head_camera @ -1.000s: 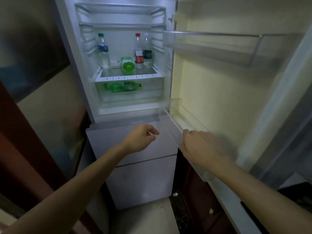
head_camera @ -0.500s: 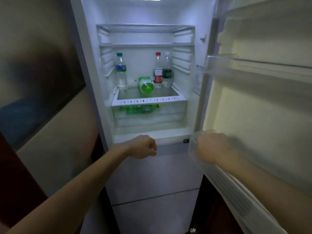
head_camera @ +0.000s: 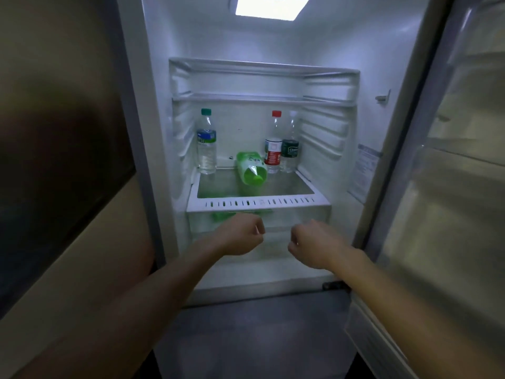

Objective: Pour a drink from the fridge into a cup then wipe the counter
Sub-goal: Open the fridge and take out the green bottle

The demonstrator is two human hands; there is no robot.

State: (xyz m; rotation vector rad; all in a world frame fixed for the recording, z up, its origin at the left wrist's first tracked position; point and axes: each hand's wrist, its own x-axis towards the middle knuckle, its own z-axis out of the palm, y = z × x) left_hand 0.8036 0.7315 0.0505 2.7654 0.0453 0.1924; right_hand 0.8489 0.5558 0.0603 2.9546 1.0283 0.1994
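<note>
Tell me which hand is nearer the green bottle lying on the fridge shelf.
Left. The left hand is just below the green bottle, under the shelf's front edge; the right hand is below and farther right.

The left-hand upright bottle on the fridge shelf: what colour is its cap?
Green cap, seen in the head view.

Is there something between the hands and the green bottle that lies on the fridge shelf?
Nothing visible blocks it. The door is open, and the green bottle lies on the shelf near the front edge. Both the left hand and the right hand are below that shelf, empty, with open air above them.
</note>
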